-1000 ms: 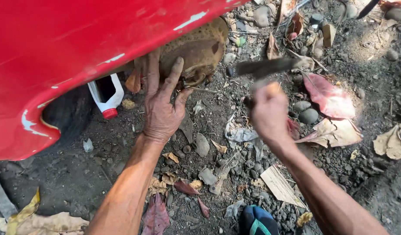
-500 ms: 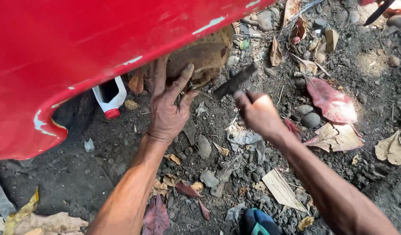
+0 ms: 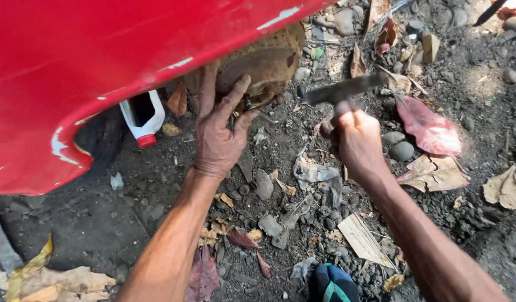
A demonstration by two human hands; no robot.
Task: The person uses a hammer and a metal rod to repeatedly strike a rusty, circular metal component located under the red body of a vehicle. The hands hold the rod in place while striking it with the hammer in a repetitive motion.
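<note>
A rusty brown brake drum (image 3: 266,59) sticks out from under a red car body panel (image 3: 73,72). My left hand (image 3: 219,137) rests against the drum's lower left side, fingers spread and pointing up. My right hand (image 3: 356,140) is closed around the handle of a hammer (image 3: 342,89). The hammer's dark head is blurred and lies sideways just right of the drum, a small gap apart from it.
A white plastic bottle with a red cap (image 3: 143,117) lies under the car. The ground is dark dirt with stones, dry leaves (image 3: 428,126) and scraps of paper. A blue sandal (image 3: 331,282) shows at the bottom edge.
My right hand has swung the hammer, first in toward the drum, then back out a little to the right. My left hand has stayed on the drum.
</note>
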